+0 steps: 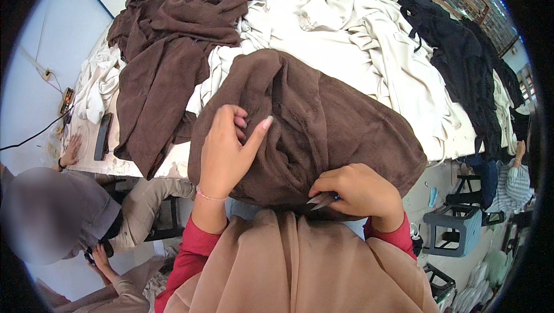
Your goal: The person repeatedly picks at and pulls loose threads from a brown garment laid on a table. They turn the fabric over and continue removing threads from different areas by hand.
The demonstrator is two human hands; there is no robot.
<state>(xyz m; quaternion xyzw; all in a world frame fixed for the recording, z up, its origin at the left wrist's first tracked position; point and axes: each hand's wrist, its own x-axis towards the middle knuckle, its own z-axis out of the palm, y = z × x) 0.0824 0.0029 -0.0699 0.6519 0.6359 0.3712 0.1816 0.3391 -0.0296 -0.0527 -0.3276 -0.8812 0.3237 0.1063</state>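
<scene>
A dark brown piece of cloth (358, 134) lies bunched and folded right in front of me, spilling over the table's near edge toward my lap. My left hand (228, 148) is over its left part, thumb stretched away from the loosely bent fingers, with nothing visible between them. At the near edge of the cloth, my right hand (360, 193) is closed around small metal thread snips (323, 200). Their pointed blades stick out to the left against the brown fabric; the handles are hidden in my palm.
More brown cloth (190, 24) is heaped at the far left. White cloth (340, 42) spreads across the middle, and black garments (456, 53) hang over the right side. A person in grey (75, 215) sits at the left. Blue-grey stools (456, 226) stand on the right.
</scene>
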